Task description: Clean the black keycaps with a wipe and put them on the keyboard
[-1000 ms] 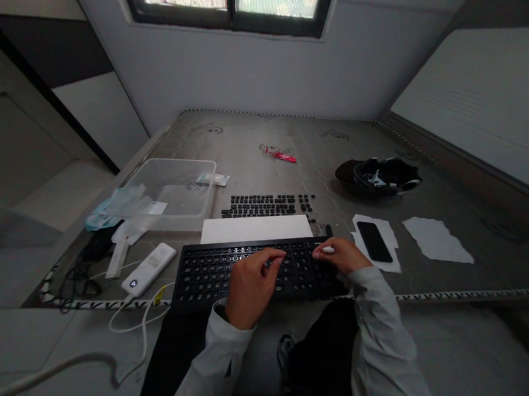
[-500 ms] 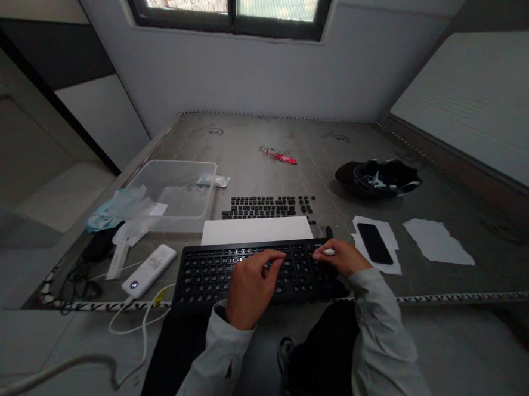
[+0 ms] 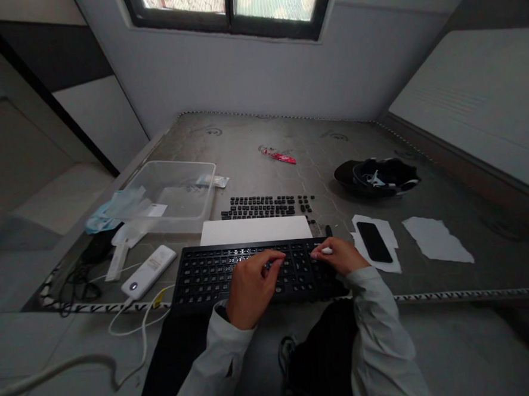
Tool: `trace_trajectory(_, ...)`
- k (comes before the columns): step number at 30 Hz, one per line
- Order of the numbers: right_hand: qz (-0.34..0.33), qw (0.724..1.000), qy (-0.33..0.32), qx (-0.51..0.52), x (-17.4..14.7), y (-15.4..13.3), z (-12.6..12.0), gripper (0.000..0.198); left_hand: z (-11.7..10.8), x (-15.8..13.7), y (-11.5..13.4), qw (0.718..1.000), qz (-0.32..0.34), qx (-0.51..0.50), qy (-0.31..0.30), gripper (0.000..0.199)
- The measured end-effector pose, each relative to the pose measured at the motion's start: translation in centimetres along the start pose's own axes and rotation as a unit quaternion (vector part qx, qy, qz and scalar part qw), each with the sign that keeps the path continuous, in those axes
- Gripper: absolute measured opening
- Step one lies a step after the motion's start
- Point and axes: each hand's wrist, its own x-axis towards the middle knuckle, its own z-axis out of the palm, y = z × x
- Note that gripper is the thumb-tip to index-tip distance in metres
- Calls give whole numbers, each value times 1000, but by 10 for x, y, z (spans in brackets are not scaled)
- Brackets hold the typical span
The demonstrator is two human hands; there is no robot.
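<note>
A black keyboard (image 3: 202, 276) with its keycaps off lies across my lap at the mattress edge. Over its middle is my left hand (image 3: 255, 285), thumb and forefinger pinched together; whatever is between them, if anything, is too small to make out. My right hand (image 3: 342, 256) is closed over the keyboard's number-pad end, with a small white piece (image 3: 327, 251) between its fingers; I cannot tell its kind. Behind the keyboard lies a flat white board or box (image 3: 255, 229). Beyond that, loose black keycaps (image 3: 260, 207) are laid out in rows.
To the left are a clear plastic bin (image 3: 185, 224), a white power bank (image 3: 149, 272) and cables. Rightward lie a phone (image 3: 373, 242) on white paper, another torn sheet (image 3: 437, 239) and a black cap (image 3: 375, 179). A red packet (image 3: 282, 157) sits farther back.
My right hand has shifted very slightly left with the white piece. The left hand stays pinched over the keyboard. The whole view has tilted a touch.
</note>
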Motion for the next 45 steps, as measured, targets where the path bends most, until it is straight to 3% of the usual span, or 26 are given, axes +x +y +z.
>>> trace_trajectory(21,-66,996,-53,-4,9,15,2,16,0,0,-1,1000,-17,1,-19,19)
trace_trajectory(33,-5,998,-60,16,14,19,4,29,1,-2,-1,1000,-16,2,-23,18)
trace_trajectory(45,-12,997,-74,-30,14,8,2,25,-2,-4,2,1000,-9,-11,-24,18)
